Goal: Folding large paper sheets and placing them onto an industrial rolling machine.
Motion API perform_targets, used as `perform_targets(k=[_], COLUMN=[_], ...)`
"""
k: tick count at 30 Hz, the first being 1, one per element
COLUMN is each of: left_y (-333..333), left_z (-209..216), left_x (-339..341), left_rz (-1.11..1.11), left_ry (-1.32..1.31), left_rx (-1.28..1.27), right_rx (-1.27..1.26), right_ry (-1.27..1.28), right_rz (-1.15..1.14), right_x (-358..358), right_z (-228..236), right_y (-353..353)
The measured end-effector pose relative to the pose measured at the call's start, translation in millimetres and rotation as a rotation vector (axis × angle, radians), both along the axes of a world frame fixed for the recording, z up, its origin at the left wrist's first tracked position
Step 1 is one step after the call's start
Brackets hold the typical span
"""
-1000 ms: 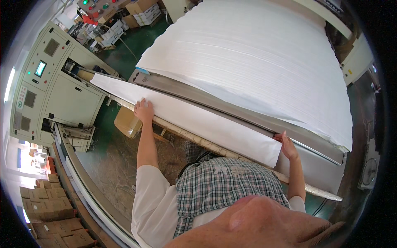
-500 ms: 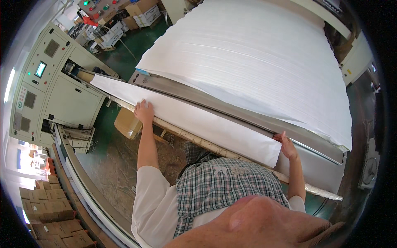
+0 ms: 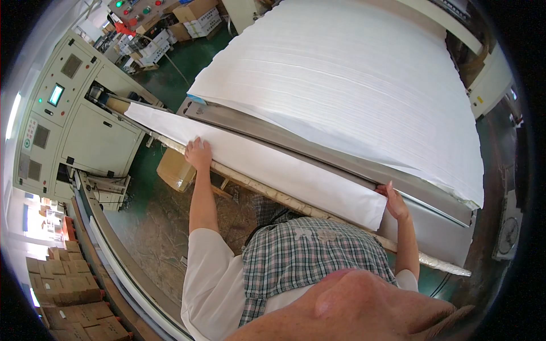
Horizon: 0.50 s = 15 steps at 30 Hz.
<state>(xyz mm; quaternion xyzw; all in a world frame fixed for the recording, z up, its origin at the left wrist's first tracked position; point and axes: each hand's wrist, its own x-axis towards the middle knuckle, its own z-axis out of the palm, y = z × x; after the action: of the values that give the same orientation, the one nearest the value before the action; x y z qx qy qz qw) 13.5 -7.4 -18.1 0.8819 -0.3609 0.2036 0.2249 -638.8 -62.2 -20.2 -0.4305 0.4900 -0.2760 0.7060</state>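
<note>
A long white strip of sheet material (image 3: 273,163), perhaps a stack of sheets, lies slantwise on the narrow ledge in front of me. My left hand (image 3: 198,153) rests over the strip's near edge, left of its middle, fingers spread on the white surface. At the strip's right end is my right hand (image 3: 393,200), its fingers extended and touching the end beside the metal bar. The right fingertips are partly hidden by the strip's corner. Beyond the metal bar (image 3: 273,131) lies a broad pile of white sheets (image 3: 341,79) with uneven side edges.
A pale control cabinet (image 3: 85,113) stands at the left, beside the strip's far end. A cardboard box (image 3: 175,169) sits on the floor below the ledge. Long rails (image 3: 125,267) run along the lower left, near stacked cartons (image 3: 68,284). A padded edge (image 3: 256,184) borders the ledge.
</note>
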Motion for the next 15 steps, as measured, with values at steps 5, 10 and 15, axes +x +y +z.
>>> perform_targets(k=[5,10,15], left_y=[0.5,-0.6,0.7], left_z=[-1.0,0.0,0.0], left_x=[1.4,-2.5,-1.1], left_rz=[-0.001,0.015,0.008], left_ry=[-0.013,-0.123,-0.122], left_rx=[0.005,-0.009,-0.014], right_rx=[-0.005,-0.006,0.004], right_ry=[-0.031,-0.046,-0.033], right_rz=[0.004,0.027,0.021], right_x=[0.2,0.4,1.6], right_z=[-0.6,2.5,3.0], right_y=[-0.1,0.3,0.2])
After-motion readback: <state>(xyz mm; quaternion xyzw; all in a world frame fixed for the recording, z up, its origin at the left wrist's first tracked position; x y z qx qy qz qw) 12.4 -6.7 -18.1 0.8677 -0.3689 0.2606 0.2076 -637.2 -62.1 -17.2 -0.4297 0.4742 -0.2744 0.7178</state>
